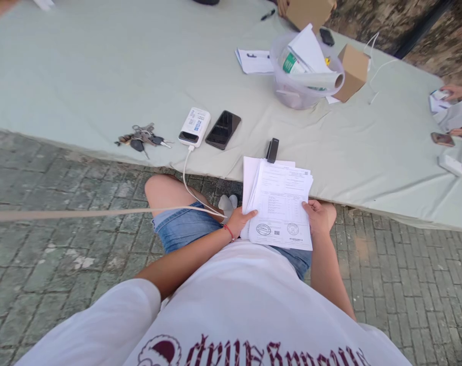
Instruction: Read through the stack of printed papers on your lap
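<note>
A stack of printed papers (282, 198) with round and oval stamps on the top sheet lies over my lap and the table's near edge. My left hand (241, 222) grips its left side, thumb on top. At the right edge, my right hand (316, 216) pinches the papers with the thumb above. The fingers under the stack are hidden. Just beyond the papers stands a black stapler-like object (272, 150). To its left lie a dark smartphone (223, 130), a white power bank (194, 126) with a plugged-in white cable, and a bunch of keys (143, 137).
On the cloth-covered table (101, 66), a clear plastic tub (297, 94) holds papers and a roll. Beside it are a cardboard box (352, 73) and sheets with a pen (254, 61). Another person's hands (459, 92) work at the far right. The white cable (187, 178) hangs near my knee.
</note>
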`<state>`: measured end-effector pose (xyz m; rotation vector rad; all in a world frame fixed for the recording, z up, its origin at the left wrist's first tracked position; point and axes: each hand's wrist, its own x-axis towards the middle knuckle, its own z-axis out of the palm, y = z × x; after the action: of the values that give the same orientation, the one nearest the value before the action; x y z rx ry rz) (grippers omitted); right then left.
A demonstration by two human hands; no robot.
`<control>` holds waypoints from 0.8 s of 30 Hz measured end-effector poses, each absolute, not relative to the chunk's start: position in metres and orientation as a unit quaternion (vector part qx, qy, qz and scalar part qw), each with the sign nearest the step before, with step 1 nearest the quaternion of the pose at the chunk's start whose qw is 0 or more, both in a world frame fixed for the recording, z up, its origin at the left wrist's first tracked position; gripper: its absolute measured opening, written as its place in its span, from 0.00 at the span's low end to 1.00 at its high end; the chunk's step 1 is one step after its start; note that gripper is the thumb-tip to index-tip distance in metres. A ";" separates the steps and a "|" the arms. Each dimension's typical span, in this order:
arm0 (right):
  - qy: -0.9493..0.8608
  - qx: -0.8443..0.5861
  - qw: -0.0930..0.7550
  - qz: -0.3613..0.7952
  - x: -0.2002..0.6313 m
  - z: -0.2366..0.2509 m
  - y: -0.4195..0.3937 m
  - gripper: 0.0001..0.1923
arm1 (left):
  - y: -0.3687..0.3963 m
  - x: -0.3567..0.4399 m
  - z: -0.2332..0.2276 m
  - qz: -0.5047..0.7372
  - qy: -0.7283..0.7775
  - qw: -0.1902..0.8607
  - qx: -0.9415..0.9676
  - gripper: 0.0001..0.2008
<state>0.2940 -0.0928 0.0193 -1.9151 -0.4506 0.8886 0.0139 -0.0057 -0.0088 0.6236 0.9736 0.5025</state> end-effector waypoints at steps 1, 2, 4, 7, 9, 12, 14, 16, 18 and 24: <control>-0.184 -0.787 0.459 0.369 0.293 0.018 -0.092 0.19 | -0.006 0.014 -0.010 0.235 0.457 0.807 0.290 0.36; -0.186 -0.791 0.448 0.374 0.293 0.016 -0.091 0.18 | -0.006 0.014 -0.011 0.234 0.459 0.808 0.287 0.36; -0.188 -0.796 0.441 0.370 0.294 0.011 -0.090 0.18 | -0.005 0.014 -0.012 0.229 0.461 0.812 0.277 0.35; -0.175 -0.790 0.464 0.361 0.297 0.005 -0.090 0.22 | -0.005 0.014 -0.012 0.221 0.458 0.821 0.260 0.35; -0.154 -0.766 0.472 0.409 0.297 0.002 -0.091 0.27 | -0.005 0.014 -0.011 0.215 0.448 0.831 0.249 0.35; -0.144 -0.696 0.461 0.531 0.293 0.001 -0.096 0.33 | -0.006 0.015 -0.006 0.184 0.405 0.864 0.236 0.34; -0.147 -0.658 0.468 0.571 0.287 0.001 -0.100 0.35 | -0.008 0.015 -0.003 0.150 0.367 0.886 0.239 0.33; -0.145 -0.643 0.486 0.574 0.282 0.004 -0.102 0.37 | -0.008 0.015 -0.001 0.123 0.338 0.897 0.256 0.33; -0.142 -0.644 0.500 0.561 0.280 0.010 -0.105 0.38 | -0.006 0.016 0.000 0.110 0.323 0.895 0.287 0.33; -0.175 -0.671 0.525 0.493 0.285 0.036 -0.112 0.39 | 0.011 0.025 0.005 0.178 0.336 0.826 0.415 0.30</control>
<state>0.2852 -0.1124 0.0361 -1.6047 -0.4188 1.1798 0.0251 0.0112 0.0045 0.8815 0.7148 0.3774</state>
